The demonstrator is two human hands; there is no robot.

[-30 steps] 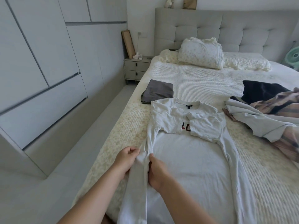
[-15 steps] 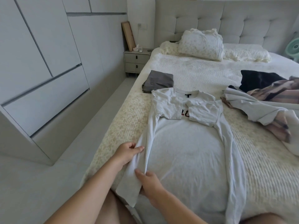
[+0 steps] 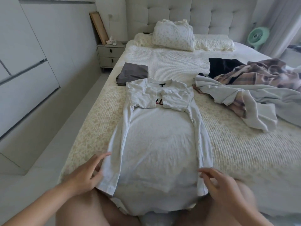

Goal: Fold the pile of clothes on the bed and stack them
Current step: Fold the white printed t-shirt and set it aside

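One white shirt point(image 3: 156, 144) is laid flat on the bed point(image 3: 244, 152), its long axis running from the near hem to the collar, which points at the headboard. Its left edge is touched by the left hand point(image 3: 86, 175), fingers spread; the right hand point(image 3: 218, 181) is held open at the right edge. One folded grey garment point(image 3: 132, 73) lies beyond, and one unfolded pile point(image 3: 254, 84) to the right; bare bedcover is left between them.

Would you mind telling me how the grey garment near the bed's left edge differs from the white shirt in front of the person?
The grey garment is folded into a compact rectangle; the white shirt lies spread out, only its sleeves and sides folded in. The grey garment lies untouched, while the left hand touches the white shirt's edge. Both rest flat on the bed.
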